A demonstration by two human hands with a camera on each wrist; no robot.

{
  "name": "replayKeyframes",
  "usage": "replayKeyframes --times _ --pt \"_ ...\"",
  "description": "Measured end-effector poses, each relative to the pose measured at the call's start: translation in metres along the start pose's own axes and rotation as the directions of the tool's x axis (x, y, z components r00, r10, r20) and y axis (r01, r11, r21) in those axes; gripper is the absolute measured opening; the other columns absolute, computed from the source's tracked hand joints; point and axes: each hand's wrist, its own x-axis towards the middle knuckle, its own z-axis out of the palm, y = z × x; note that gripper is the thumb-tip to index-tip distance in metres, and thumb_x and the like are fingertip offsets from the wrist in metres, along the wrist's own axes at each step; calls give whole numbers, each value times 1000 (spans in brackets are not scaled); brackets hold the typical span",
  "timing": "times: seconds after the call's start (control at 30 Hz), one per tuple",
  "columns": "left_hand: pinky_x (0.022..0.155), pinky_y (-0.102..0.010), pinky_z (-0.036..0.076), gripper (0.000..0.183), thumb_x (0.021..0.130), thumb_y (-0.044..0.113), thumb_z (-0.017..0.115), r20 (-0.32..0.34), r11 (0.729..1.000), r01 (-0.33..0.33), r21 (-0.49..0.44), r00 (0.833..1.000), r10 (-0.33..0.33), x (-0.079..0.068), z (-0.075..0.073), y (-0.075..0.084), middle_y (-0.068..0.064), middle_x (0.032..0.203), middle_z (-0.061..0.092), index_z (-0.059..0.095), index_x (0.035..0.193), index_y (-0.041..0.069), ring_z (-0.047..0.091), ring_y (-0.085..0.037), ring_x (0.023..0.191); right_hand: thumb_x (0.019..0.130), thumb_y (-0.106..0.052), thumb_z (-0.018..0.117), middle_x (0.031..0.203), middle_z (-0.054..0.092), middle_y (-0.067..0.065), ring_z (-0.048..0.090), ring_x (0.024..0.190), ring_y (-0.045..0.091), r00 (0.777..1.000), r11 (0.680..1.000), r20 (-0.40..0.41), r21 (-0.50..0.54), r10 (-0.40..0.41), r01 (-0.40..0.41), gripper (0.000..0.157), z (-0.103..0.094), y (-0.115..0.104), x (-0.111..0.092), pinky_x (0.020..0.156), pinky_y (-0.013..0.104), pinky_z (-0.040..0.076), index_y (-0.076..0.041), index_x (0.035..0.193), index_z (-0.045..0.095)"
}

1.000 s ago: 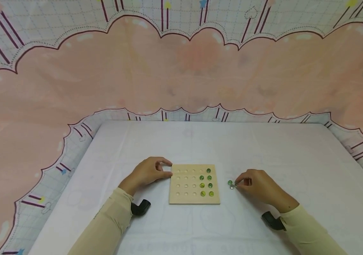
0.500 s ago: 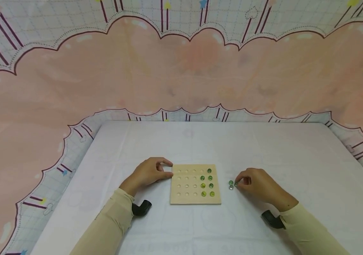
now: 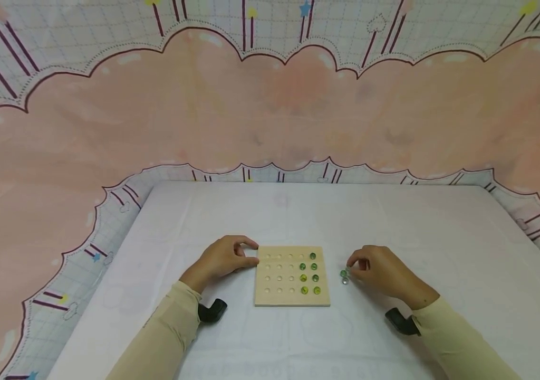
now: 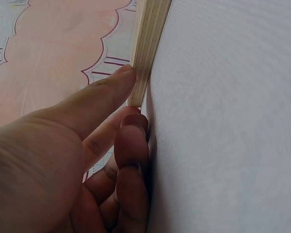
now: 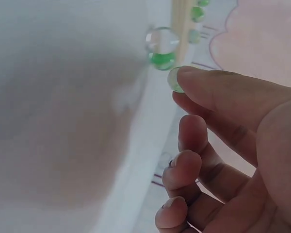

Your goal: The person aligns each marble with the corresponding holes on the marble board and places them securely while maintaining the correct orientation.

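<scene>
In the head view, my left hand [image 3: 222, 259] touches the left edge of a pale wooden board [image 3: 273, 302] with thumb and index fingertips. The left wrist view shows the thumb tip against the board's side edge [image 4: 146, 53]. Round dimples cover the board in a grid; glass marbles in green and yellow-green fill part of its two right columns, such as a yellow-green marble [image 3: 317, 290]. To the right, my right hand [image 3: 384, 272] pinches a pale green, see-through marble [image 5: 174, 80] between thumb and index finger. Beside its fingertips lie a green marble [image 3: 343, 273] and a clear marble [image 3: 345, 281].
A white cloth-covered table [image 3: 232, 211] lies under everything. Behind it hangs a peach and white patterned cloth [image 3: 270, 116]. Black wrist mounts [image 3: 212, 311] stick out from both sleeves.
My right hand has lifted slightly and shifted a little left with the pinched marble, away from the two on the table. The left hand stays at the board's edge.
</scene>
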Motion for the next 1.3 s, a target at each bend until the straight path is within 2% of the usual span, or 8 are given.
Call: replayKeyframes --times 0.27,0.67,0.83,1.13,1.3 --pt "54 -26 36 34 81 35 83 10 1000 -12 -9 1000 12 0 -1 -1 2 69 59 73 113 26 49 -13 58 86 -11 76 73 55 -2 48 69 14 999 999 3 12 -37 37 8 -1 -20 15 57 24 41 -13 95 76" --pt "56 -27 37 32 81 35 83 -1 1000 1 -5 1000 -1 -2 -1 -2 3 71 61 73 111 28 51 -13 60 87 -11 75 74 54 -1 48 69 13 993 993 11 33 -117 116 8 10 -48 44 58 23 40 -14 95 76" --pt "55 -26 37 32 81 37 83 -3 1000 4 -1 1000 -4 -2 -1 -2 4 71 61 73 110 28 51 -12 60 86 -10 76 74 54 -1 48 70 13 993 992 28 48 -118 117 8 16 -53 55 60 23 40 -14 94 76" --pt "55 -27 36 33 81 37 84 -2 1000 2 -6 1000 -2 -2 -1 -1 3 67 60 73 111 28 49 -12 57 86 -10 76 76 56 1 49 73 16 996 997 75 63 -54 49 9 25 -58 65 61 27 40 -14 93 76" --pt "55 -27 36 32 80 36 84 -12 1000 -9 -9 1000 9 -3 -1 -1 3 67 59 73 110 29 49 -13 57 85 -10 77 77 58 -1 50 72 15 994 996 83 55 -68 63 9 28 -59 70 61 26 41 -14 93 77"
